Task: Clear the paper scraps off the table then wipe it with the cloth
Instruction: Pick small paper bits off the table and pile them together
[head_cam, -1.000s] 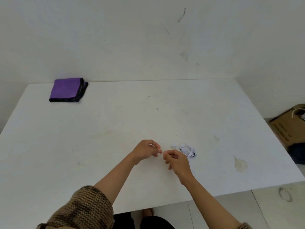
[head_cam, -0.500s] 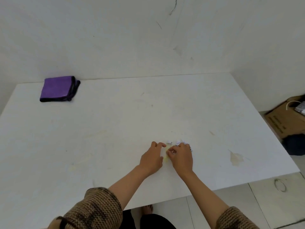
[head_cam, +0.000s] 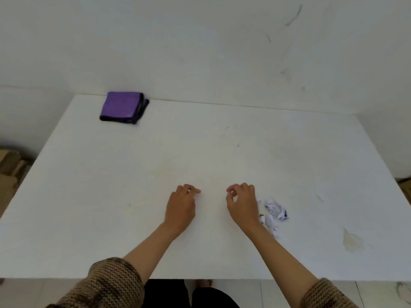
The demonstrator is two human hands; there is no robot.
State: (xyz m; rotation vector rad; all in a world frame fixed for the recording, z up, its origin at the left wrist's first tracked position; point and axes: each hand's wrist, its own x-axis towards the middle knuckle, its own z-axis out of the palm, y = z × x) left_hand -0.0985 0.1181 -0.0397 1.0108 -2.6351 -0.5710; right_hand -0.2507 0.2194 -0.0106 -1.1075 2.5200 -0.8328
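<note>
Beside right hand (head_cam: 241, 203), seemingly crumpled scraps (head_cam: 275, 213)

The white bench (head_cam: 200, 141) in front of me carries little. A folded purple cloth (head_cam: 121, 106) with a dark border lies flat at its far left corner. Crumpled paper scraps (head_cam: 274, 213) lie heaped near the front, right of centre. A yellowish stain (head_cam: 352, 241) marks the surface further right.

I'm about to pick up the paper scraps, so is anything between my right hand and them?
Nothing visible does. The paper scraps lie on the table just right of your right hand, close by its wrist, with nothing between them. The cloth sits far off at the back left corner.
</note>
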